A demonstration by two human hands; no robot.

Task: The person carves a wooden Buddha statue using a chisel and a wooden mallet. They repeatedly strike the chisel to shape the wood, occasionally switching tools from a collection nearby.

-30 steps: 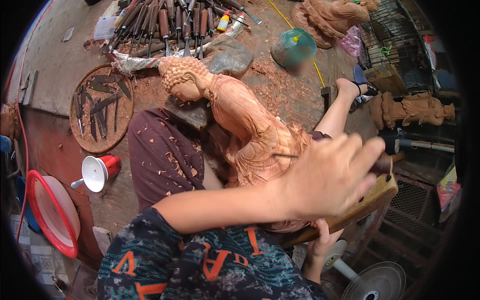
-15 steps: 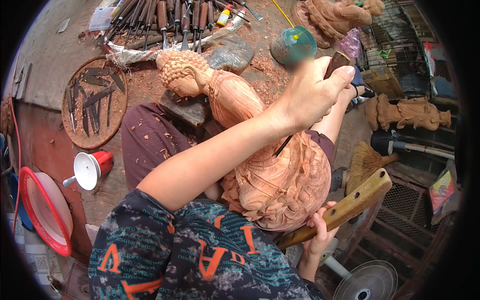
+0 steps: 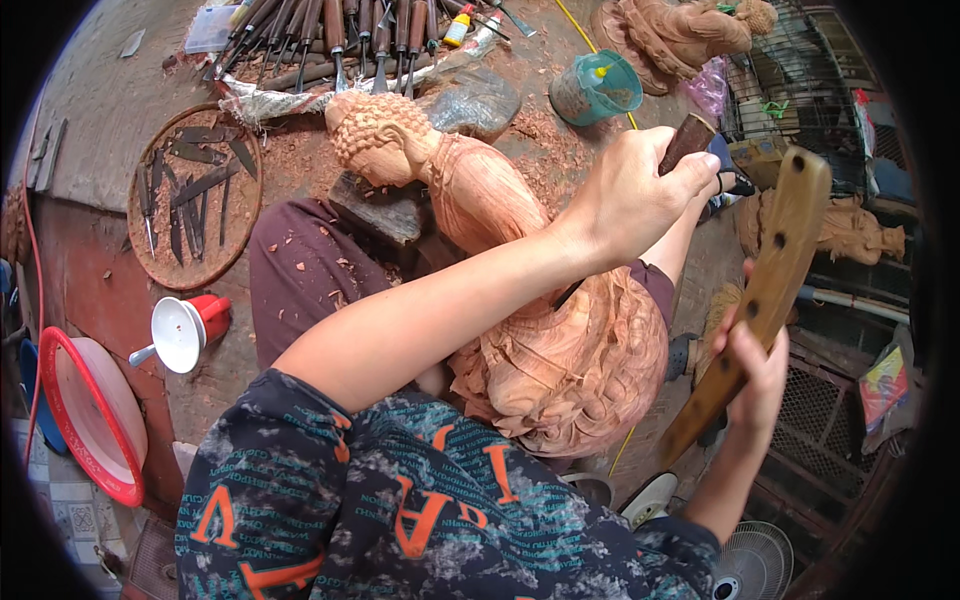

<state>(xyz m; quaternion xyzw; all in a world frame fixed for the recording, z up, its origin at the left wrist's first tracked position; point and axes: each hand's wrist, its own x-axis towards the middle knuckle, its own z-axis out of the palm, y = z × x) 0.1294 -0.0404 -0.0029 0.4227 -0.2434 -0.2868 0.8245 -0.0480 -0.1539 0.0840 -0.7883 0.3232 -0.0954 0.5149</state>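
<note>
Across my lap lies a reddish-brown carved wooden statue (image 3: 480, 190) of a seated figure with curled hair, its head toward the far left. My left hand (image 3: 635, 195) is closed around the dark wooden handle of a chisel (image 3: 688, 143). The chisel's dark shank (image 3: 566, 294) slants down to the statue's middle; its cutting tip cannot be made out. On the right, my right hand (image 3: 757, 370) grips a long flat wooden mallet (image 3: 778, 262) with dark holes along it. The mallet is raised, tilted upward, apart from the chisel.
Several chisels (image 3: 335, 40) lie on a cloth at the far side. A round tray (image 3: 250, 215) of blades sits left, near a white cup (image 3: 178, 335) and a red-rimmed basin (image 3: 130, 460). A green bucket (image 3: 597, 88), other carvings (image 3: 680, 35) and a fan (image 3: 755, 560) stand around.
My right hand has swung the mallet up and to the right, from low beside the statue. The left hand with the chisel stays in nearly the same place.
</note>
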